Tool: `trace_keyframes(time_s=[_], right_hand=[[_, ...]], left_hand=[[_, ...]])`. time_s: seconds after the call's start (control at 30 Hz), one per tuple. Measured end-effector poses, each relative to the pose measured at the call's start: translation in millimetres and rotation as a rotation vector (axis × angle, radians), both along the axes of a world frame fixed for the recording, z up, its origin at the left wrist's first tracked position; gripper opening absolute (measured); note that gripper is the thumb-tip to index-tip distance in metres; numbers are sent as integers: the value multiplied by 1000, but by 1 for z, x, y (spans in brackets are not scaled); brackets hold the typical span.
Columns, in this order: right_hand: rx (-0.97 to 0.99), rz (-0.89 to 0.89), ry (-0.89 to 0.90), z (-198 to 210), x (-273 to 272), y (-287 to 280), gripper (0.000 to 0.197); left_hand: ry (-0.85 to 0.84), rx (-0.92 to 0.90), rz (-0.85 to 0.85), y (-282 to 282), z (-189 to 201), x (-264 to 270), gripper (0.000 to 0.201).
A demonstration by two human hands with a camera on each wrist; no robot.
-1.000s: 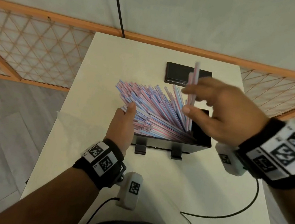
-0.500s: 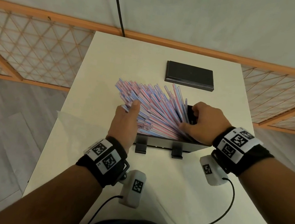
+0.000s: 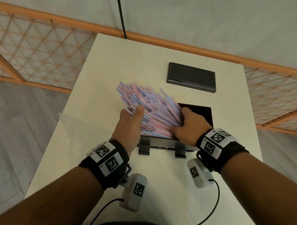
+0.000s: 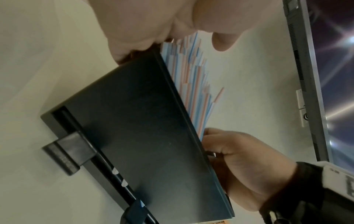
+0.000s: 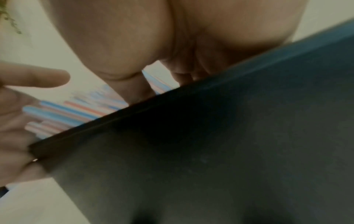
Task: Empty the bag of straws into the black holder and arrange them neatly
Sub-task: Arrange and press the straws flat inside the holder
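A thick bundle of pink, blue and white straws (image 3: 150, 107) leans out of the black holder (image 3: 201, 112) and fans up to the left. My left hand (image 3: 130, 123) presses its straight fingers flat against the near-left side of the fan. The right hand (image 3: 186, 125) reaches into the holder and wraps the base of the bundle, thumb on the near side and fingers on the far side. In the left wrist view the straws (image 4: 193, 84) stick up behind the holder's front wall (image 4: 143, 128). That wall (image 5: 229, 151) hides the right fingertips in the right wrist view.
The holder's flat black lid (image 3: 191, 77) lies on the white table (image 3: 152, 189) behind the holder. A clear plastic bag (image 3: 74, 121) lies at the table's left edge. Two black clips (image 3: 143, 149) stick out at the holder's front. Orange lattice fencing (image 3: 37, 53) runs behind the table.
The right hand dropped from holding straws up in the air into the holder, then slid left against the bundle's base. The fan tightened leftward. The left hand stayed in place.
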State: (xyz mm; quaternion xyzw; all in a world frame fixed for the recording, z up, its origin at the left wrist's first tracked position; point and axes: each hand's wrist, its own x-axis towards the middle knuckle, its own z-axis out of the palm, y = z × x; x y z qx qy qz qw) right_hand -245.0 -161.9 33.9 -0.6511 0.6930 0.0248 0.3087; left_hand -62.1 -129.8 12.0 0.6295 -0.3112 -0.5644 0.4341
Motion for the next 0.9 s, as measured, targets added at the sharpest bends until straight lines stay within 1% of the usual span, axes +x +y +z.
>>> trace_keyframes(time_s=[0.07,0.1,0.13,0.2,0.27,0.33,0.37,0.43,0.5,0.53,0.57,0.63,0.67,0.7,0.77,0.83,0.9], right_hand=[[-92,70,-54,1,8,3,31],[-145,113,-54,1,11,5,29],[-190,161,-54,2,14,6,33],[-239,246,-46,2,19,7,48],[-251,284,-6,2,22,6,54],[-259,283,18,3,22,6,50],[-275,273,3,5,21,6,48],[-330,239,-53,9,15,9,46],[-376,168,-49,13,5,12,43],[-367,119,-17,16,-1,12,44],[-327,66,21,16,-7,11,46],[-197,-1,80,14,-17,8,60],[-134,-10,78,11,-20,7,66],[-89,-10,53,8,-20,5,68],[-57,-2,-17,2,-16,3,64],[-68,36,-65,-3,-8,3,60],[-103,53,-78,-9,0,3,54]], left_hand=[[36,-1,2,0,1,-2,87],[37,0,6,0,0,-2,90],[31,-7,1,0,-2,-2,90],[38,-14,-9,-1,-4,-1,90],[59,-21,-2,1,0,-1,87],[90,-23,14,2,5,0,81],[102,-22,25,3,6,1,83],[90,-33,39,3,5,4,94],[58,-46,19,3,-3,8,102],[48,-46,12,2,-6,10,101],[36,-39,15,3,-4,10,95],[15,-13,18,4,-1,10,78],[10,-2,14,5,0,9,74],[15,2,12,6,0,7,76],[41,-8,14,8,1,3,87],[59,-15,15,9,-4,1,95],[58,-19,18,9,-6,0,99]])
